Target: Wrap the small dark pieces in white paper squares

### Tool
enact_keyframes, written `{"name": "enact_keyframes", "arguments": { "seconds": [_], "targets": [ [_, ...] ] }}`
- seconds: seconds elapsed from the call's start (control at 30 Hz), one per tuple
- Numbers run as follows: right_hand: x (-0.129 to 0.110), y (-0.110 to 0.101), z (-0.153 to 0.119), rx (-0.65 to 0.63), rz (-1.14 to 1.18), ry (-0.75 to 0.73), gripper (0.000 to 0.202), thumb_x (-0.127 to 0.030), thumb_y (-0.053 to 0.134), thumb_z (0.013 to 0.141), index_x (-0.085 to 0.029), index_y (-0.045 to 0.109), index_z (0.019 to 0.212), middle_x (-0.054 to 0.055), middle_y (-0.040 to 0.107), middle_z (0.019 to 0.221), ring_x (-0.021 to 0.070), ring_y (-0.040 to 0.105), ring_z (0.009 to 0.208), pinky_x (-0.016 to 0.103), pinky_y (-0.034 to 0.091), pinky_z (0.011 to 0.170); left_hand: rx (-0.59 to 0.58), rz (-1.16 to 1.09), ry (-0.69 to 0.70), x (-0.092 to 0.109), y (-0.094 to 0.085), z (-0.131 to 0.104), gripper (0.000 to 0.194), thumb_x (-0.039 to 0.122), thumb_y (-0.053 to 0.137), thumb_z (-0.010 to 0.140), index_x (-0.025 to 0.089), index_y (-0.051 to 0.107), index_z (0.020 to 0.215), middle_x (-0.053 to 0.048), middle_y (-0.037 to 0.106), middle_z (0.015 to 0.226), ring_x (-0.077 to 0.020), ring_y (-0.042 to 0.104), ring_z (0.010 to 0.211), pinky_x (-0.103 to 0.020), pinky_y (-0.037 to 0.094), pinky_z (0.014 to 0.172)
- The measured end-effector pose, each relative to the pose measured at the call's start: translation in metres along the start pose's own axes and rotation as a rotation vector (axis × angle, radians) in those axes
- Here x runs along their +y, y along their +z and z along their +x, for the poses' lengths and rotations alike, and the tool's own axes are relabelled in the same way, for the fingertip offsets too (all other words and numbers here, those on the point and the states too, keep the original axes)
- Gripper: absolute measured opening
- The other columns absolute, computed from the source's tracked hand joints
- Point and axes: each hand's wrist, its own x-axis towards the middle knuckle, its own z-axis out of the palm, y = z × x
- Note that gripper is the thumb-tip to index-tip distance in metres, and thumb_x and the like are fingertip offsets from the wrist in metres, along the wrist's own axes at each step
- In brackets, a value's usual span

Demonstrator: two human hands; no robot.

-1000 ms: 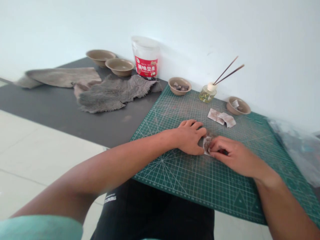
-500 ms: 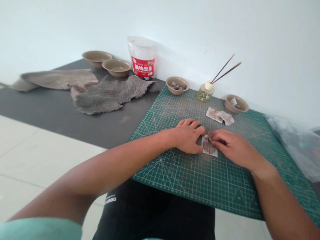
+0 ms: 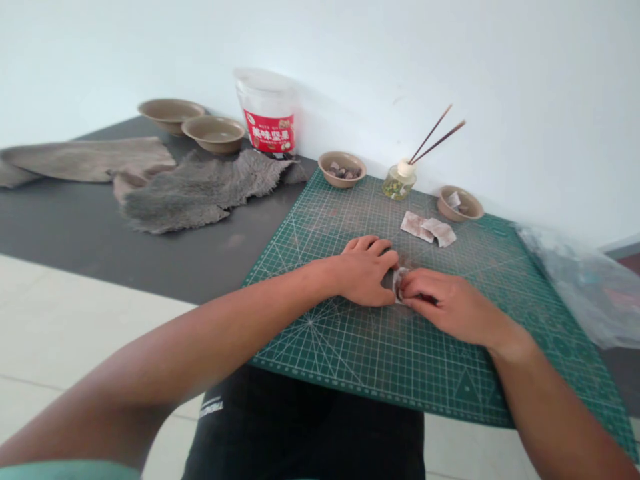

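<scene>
A small white paper piece with brown stains (image 3: 399,283) lies on the green cutting mat (image 3: 373,360), between my two hands. My left hand (image 3: 367,270) rests on the mat with its fingers spread, thumb and fingertips beside the paper's left edge. With its fingers pinched, my right hand (image 3: 445,300) grips the right part of the paper, which looks folded up and is partly hidden by the fingers. Behind the hands, two more stained paper pieces (image 3: 417,227) lie overlapping on the mat.
Along the wall stand a bowl of dark lumps (image 3: 342,169), a reed diffuser (image 3: 400,180) and a bowl with paper bits (image 3: 461,204). A grey cloth (image 3: 195,193), two bowls (image 3: 214,134) and a red-labelled tub (image 3: 270,120) are left. A plastic bag (image 3: 585,280) lies right.
My right hand has moved left, bringing the right side of the paper over, so less of it shows. My left hand keeps its place beside it. The whole view has shifted slightly.
</scene>
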Motion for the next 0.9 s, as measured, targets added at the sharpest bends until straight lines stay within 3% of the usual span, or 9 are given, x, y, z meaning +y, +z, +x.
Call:
{"name": "enact_keyframes", "arguments": {
  "seconds": [0.13, 0.3, 0.43, 0.5, 0.63, 0.8, 0.9],
  "targets": [
    [0.0049, -0.0012, -0.0001, 0.151, -0.107, 0.129, 0.008, -0.022, 0.058, 0.094, -0.025, 0.066, 0.092, 0.003, 0.070, 0.099, 0.0214, 0.066, 0.088, 0.036, 0.050, 0.080, -0.002, -0.002, -0.007, 0.0000, -0.0004, 0.0001, 0.055, 0.055, 0.056, 0.082, 0.023, 0.050, 0.126, -0.012, 0.032, 0.157, -0.0381, 0.021, 0.147, -0.056, 0.021, 0.117],
    [0.0032, -0.0019, -0.0012, -0.018, 0.040, 0.033, 0.012, -0.023, 0.056, 0.095, -0.025, 0.066, 0.088, 0.002, 0.070, 0.100, 0.0194, 0.066, 0.090, 0.034, 0.051, 0.079, -0.008, -0.008, -0.004, -0.0002, -0.0006, 0.0002, 0.059, 0.058, 0.055, 0.082, 0.023, 0.049, 0.129, -0.013, 0.032, 0.157, -0.0377, 0.021, 0.147, -0.055, 0.021, 0.117],
    [0.0024, -0.0009, 0.0018, 0.123, -0.069, 0.127, 0.009, -0.023, 0.057, 0.094, -0.025, 0.064, 0.090, 0.003, 0.069, 0.098, 0.0209, 0.066, 0.088, 0.035, 0.050, 0.079, -0.014, 0.000, -0.009, -0.0003, -0.0012, 0.0001, 0.058, 0.058, 0.055, 0.082, 0.024, 0.049, 0.128, -0.012, 0.032, 0.157, -0.0374, 0.020, 0.147, -0.055, 0.021, 0.117],
    [0.0037, -0.0037, 0.0008, 0.104, -0.101, 0.158, 0.006, -0.022, 0.059, 0.092, -0.024, 0.065, 0.089, 0.003, 0.069, 0.094, 0.0206, 0.065, 0.083, 0.035, 0.049, 0.076, -0.011, -0.001, -0.018, -0.0005, -0.0011, 0.0000, 0.056, 0.056, 0.055, 0.082, 0.024, 0.049, 0.127, -0.012, 0.031, 0.157, -0.0372, 0.020, 0.148, -0.055, 0.021, 0.117],
    [0.0012, -0.0047, -0.0014, -0.037, 0.013, 0.031, 0.011, -0.023, 0.058, 0.094, -0.025, 0.066, 0.087, 0.002, 0.070, 0.097, 0.0191, 0.066, 0.087, 0.033, 0.050, 0.076, -0.014, -0.013, 0.005, -0.0012, -0.0003, 0.0001, 0.058, 0.059, 0.055, 0.082, 0.023, 0.049, 0.127, -0.012, 0.031, 0.157, -0.0384, 0.019, 0.147, -0.055, 0.020, 0.117],
    [0.0040, -0.0052, 0.0006, 0.100, -0.121, 0.116, 0.010, -0.022, 0.056, 0.094, -0.024, 0.065, 0.095, 0.003, 0.069, 0.100, 0.0216, 0.065, 0.090, 0.036, 0.049, 0.082, -0.009, -0.007, -0.012, -0.0012, -0.0003, 0.0004, 0.056, 0.057, 0.055, 0.082, 0.023, 0.048, 0.126, -0.011, 0.031, 0.157, -0.0375, 0.020, 0.147, -0.054, 0.020, 0.117],
    [0.0046, -0.0081, -0.0007, -0.054, -0.059, 0.081, 0.009, -0.023, 0.057, 0.094, -0.025, 0.065, 0.091, 0.002, 0.069, 0.098, 0.0199, 0.065, 0.087, 0.034, 0.049, 0.078, -0.018, -0.009, -0.014, -0.0009, -0.0007, 0.0002, 0.056, 0.058, 0.054, 0.082, 0.023, 0.048, 0.126, -0.011, 0.030, 0.158, -0.0374, 0.019, 0.147, -0.054, 0.020, 0.118]
  ]
}}
